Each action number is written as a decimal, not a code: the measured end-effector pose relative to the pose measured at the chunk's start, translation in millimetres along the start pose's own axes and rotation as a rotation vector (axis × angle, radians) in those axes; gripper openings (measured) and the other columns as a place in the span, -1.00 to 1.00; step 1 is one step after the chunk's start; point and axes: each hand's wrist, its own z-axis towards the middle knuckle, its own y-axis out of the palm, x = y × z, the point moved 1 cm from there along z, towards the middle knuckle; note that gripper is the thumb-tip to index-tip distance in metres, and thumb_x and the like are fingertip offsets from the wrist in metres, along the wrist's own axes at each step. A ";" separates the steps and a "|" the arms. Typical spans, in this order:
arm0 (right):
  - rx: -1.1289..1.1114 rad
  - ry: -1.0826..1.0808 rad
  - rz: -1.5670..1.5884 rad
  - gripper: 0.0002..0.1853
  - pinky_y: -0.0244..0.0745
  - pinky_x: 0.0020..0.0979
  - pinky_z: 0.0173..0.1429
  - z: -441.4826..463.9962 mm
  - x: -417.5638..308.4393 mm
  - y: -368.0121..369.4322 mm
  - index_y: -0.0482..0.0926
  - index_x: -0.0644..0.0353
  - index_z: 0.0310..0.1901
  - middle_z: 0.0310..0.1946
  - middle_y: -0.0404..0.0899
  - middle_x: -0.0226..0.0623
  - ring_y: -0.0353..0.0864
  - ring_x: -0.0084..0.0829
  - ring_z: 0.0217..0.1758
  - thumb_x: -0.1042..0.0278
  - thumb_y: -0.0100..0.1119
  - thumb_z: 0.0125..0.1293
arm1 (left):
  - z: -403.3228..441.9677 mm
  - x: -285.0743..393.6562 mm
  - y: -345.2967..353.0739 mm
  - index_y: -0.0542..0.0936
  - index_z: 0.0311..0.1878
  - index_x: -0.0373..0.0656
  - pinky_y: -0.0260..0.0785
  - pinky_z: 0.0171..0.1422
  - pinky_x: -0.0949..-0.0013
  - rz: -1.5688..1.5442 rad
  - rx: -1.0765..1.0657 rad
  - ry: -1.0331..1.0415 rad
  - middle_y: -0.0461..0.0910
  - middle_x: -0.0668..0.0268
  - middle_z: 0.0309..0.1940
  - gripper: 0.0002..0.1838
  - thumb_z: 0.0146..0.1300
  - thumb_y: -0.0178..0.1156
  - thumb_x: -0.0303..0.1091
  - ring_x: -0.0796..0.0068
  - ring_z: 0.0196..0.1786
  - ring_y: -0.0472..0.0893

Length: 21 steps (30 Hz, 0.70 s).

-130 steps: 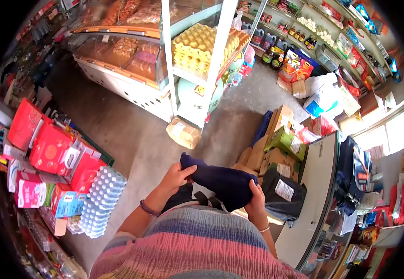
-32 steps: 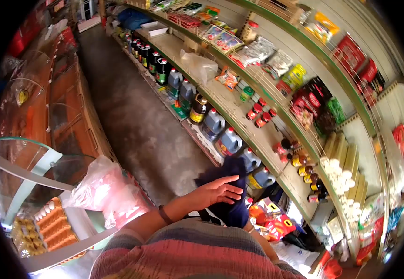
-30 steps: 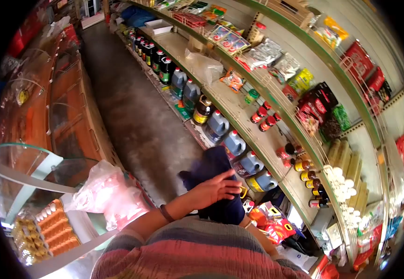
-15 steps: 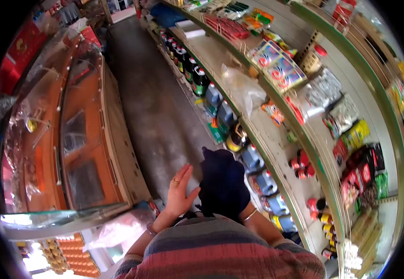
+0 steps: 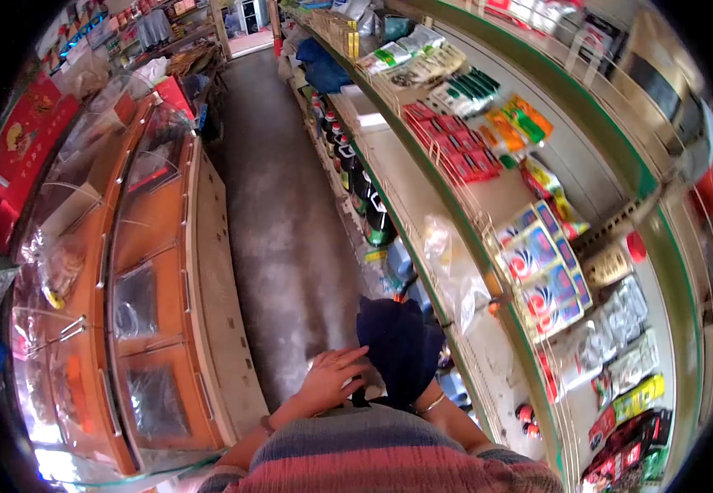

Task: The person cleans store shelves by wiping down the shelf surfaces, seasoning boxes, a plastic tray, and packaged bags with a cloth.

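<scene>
A dark navy cloth item point(image 5: 402, 349) covers my right hand, with only the wrist and its bracelet showing below. It bulges over the hand, whose fingers are hidden. Just to the left, my left hand point(image 5: 333, 380) is held palm down with its fingers stretched out and nothing seen in them. Its fingertips come close to the cloth's left edge; whether they touch it I cannot tell. Both hands are low in front of the striped top.
A grey floor aisle point(image 5: 282, 205) runs ahead. Along its left stands a long display case point(image 5: 155, 312) with orange-framed lids. Shelves point(image 5: 488, 222) with packets, blue-and-white boxes and jars line the right, and dark bottles point(image 5: 379, 222) stand low beside the aisle.
The view has swung from the freezer and egg trays to the aisle between case and shelves. The cloth, earlier stretched between both hands, now covers my right hand. My left hand has let go.
</scene>
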 end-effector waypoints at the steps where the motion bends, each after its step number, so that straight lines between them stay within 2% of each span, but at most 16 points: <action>1: -0.088 0.068 0.020 -0.56 0.15 -0.16 0.27 29.6 6.1 10.1 0.41 0.11 0.12 0.14 0.36 -0.04 0.32 -0.12 0.21 0.30 -0.05 0.16 | 6.1 -22.0 -5.0 0.43 0.15 0.05 0.18 0.24 0.05 -0.152 -0.023 -0.064 0.24 0.29 0.27 -0.53 0.14 0.18 -0.17 0.30 0.29 0.26; 2: -0.139 0.061 -0.002 -0.55 0.14 -0.17 0.27 58.9 8.8 15.2 0.40 0.13 0.13 0.15 0.35 -0.04 0.31 -0.13 0.21 0.31 -0.05 0.16 | 10.7 -46.8 -8.3 0.42 0.15 0.04 0.24 0.20 0.07 -0.306 -0.046 -0.125 0.24 0.25 0.26 -0.52 0.13 0.18 -0.17 0.28 0.26 0.30; 3: -0.189 0.052 -0.024 -0.55 0.14 -0.18 0.28 88.5 11.2 19.9 0.39 0.15 0.13 0.15 0.34 -0.03 0.31 -0.14 0.22 0.33 -0.05 0.16 | 18.7 -71.7 -13.9 0.29 0.26 -0.01 0.27 0.17 0.07 -0.543 -0.049 -0.242 0.23 0.18 0.28 -0.45 0.23 0.10 -0.09 0.12 0.21 0.37; 6: -0.175 -0.196 -0.057 -0.50 0.07 -0.17 0.34 163.2 -1.1 25.6 0.32 0.25 0.18 0.19 0.29 0.02 0.26 -0.10 0.26 0.36 -0.04 0.15 | 46.1 -131.7 -35.9 0.18 0.32 -0.05 0.30 0.15 0.14 -1.435 0.210 -0.506 0.26 0.22 0.26 -0.35 0.25 0.05 0.05 0.13 0.25 0.32; 7: -0.133 -0.281 0.035 -0.47 0.04 -0.16 0.36 186.1 -6.5 31.0 0.28 0.28 0.20 0.20 0.26 0.04 0.23 -0.07 0.28 0.35 -0.02 0.15 | 63.2 -140.6 -63.3 0.08 0.36 -0.08 0.26 0.20 0.08 -1.578 0.232 -0.562 0.26 0.25 0.27 -0.25 0.25 -0.09 0.19 0.08 0.28 0.27; 10: -0.120 -0.424 0.313 -0.42 -0.02 -0.14 0.39 251.8 -22.3 76.8 0.23 0.32 0.23 0.23 0.21 0.08 0.17 -0.03 0.31 0.33 0.01 0.14 | 109.3 -192.4 -122.2 0.10 0.36 -0.12 0.15 0.30 0.04 -2.118 0.272 -0.637 0.25 0.22 0.27 -0.22 0.25 -0.19 0.26 0.14 0.31 0.22; 11: -0.153 -0.416 0.404 -0.41 -0.03 -0.14 0.40 273.3 -26.3 102.4 0.22 0.32 0.23 0.23 0.20 0.08 0.16 -0.02 0.32 0.33 0.01 0.14 | 127.5 -214.0 -133.5 0.20 0.31 -0.10 0.07 0.36 0.05 -2.223 0.325 -0.394 0.29 0.20 0.25 -0.28 0.27 -0.25 0.25 0.19 0.29 0.26; 14: -0.230 -0.371 0.585 -0.38 -0.07 -0.14 0.41 341.0 -30.5 157.7 0.19 0.33 0.24 0.25 0.17 0.09 0.12 0.00 0.34 0.30 0.03 0.14 | 153.5 -271.8 -184.8 0.29 0.25 -0.14 0.05 0.38 0.10 -2.247 0.503 -0.434 0.33 0.18 0.21 -0.37 0.32 -0.23 0.14 0.21 0.28 0.29; 15: -0.246 -0.371 0.613 -0.37 -0.08 -0.14 0.42 362.4 -31.2 165.5 0.18 0.34 0.25 0.25 0.16 0.09 0.11 0.00 0.34 0.29 0.04 0.14 | 162.1 -290.3 -197.8 0.33 0.21 -0.20 0.11 0.34 0.10 -2.289 0.532 -0.444 0.38 0.17 0.17 -0.46 0.34 -0.18 0.01 0.17 0.22 0.36; 18: -0.260 -0.390 0.600 -0.34 -0.11 -0.14 0.43 413.6 -22.8 179.1 0.16 0.35 0.26 0.27 0.14 0.10 0.07 0.02 0.36 0.26 0.06 0.14 | 183.5 -347.9 -208.4 0.34 0.18 -0.25 0.24 0.25 0.12 -1.928 0.765 -0.588 0.44 0.14 0.09 -0.53 0.34 -0.09 -0.12 0.18 0.13 0.44; 19: -0.261 -0.419 0.567 -0.37 -0.09 -0.16 0.42 426.9 -23.3 178.1 0.18 0.33 0.25 0.27 0.15 0.08 0.09 -0.02 0.36 0.25 0.04 0.15 | 188.9 -352.8 -222.6 0.38 0.11 -0.27 0.37 0.11 0.18 -1.874 0.806 -0.607 0.50 0.15 -0.01 -0.61 0.31 0.00 -0.25 0.23 0.01 0.52; 21: -0.265 -0.476 0.503 -0.41 -0.04 -0.20 0.41 454.8 -22.2 169.5 0.23 0.30 0.23 0.26 0.19 0.03 0.13 -0.10 0.35 0.22 -0.01 0.18 | 199.2 -384.6 -223.2 0.41 0.07 -0.27 0.40 0.05 0.23 -1.693 0.807 -0.668 0.52 0.17 -0.06 -0.65 0.30 0.02 -0.27 0.27 -0.04 0.55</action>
